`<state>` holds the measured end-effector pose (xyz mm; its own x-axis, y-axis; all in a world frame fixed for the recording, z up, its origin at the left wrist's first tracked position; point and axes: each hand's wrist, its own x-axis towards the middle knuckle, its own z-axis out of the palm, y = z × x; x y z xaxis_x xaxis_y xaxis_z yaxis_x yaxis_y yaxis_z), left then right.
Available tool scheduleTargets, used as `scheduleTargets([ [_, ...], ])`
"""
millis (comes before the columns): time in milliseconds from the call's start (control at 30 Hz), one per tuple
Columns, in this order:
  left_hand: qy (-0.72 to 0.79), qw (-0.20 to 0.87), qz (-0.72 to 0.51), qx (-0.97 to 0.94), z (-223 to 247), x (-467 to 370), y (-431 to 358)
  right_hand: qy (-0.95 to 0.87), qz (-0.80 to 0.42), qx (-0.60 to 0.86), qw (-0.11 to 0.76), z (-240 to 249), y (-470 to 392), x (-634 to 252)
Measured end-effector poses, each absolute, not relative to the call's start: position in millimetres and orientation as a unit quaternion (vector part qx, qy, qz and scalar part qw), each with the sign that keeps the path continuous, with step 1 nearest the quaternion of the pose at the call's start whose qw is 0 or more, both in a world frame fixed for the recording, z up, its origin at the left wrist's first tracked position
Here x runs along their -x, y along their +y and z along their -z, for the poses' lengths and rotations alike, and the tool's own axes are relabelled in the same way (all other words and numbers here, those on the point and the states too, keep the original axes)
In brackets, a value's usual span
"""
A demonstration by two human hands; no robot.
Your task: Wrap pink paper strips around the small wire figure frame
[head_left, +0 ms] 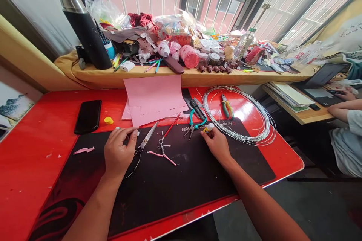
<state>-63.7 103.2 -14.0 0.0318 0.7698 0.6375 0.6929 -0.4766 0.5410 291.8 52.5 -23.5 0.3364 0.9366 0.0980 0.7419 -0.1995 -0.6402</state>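
Note:
My right hand (217,144) is closed around a small glue stick (208,128) with a yellow body and a white end, just above the dark mat. My left hand (120,150) is pinched by the scissors (148,136); a bit of white shows at its fingertips, too small to name. Between my hands lies a twisted wire figure (162,152) with a loop at the top and two legs wrapped in pink. A red pencil-like stick (171,126) lies above it. Near my right hand are teal-handled pliers (192,123). A yellow cap (108,120) sits beyond my left hand.
Pink paper sheets (155,98) lie at the back beside a utility knife (198,108). To the right are a wire coil (273,126) and green-yellow pliers (227,107). A phone (88,116) and pink scraps (83,150) lie left. Craft supplies crowd the sill; another person sits at right.

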Motion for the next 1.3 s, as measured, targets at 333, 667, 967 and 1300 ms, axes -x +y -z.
scheduleTargets([
  [333,0.506,0.034,-0.475,-0.719,14,61,105,-0.537,-0.122,0.77,0.322,28,73,-314],
  [667,0.491,0.02,-0.493,-0.718,16,61,104,-0.554,-0.106,0.767,0.307,34,71,-317],
  [967,0.495,0.006,-0.5,-0.711,16,63,103,-0.529,-0.136,0.766,0.339,28,40,-311],
  [1300,0.497,0.008,-0.508,-0.704,21,67,105,-0.579,-0.204,0.724,0.314,24,-10,-272],
])
